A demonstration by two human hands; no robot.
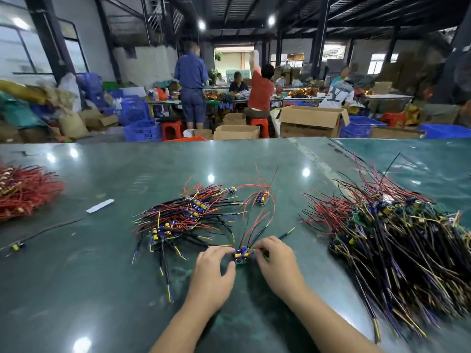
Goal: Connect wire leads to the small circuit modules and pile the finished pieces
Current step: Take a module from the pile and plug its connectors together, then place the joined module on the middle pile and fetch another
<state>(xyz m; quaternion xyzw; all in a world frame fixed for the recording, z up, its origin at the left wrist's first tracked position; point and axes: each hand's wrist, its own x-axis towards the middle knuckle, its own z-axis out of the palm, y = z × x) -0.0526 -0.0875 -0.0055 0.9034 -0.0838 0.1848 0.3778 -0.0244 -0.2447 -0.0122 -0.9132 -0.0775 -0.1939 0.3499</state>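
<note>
hands (242, 261) pinching small circuit module (241, 254), wire piles either side, no legible writing

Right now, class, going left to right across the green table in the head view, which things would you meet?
Red wire bundle → white paper strip → middle pile of wired modules → left hand → held module → right hand → large pile of wired modules.

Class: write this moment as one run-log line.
left hand: grips circuit module | right hand: pinches wire lead | piles: centre, right
</note>
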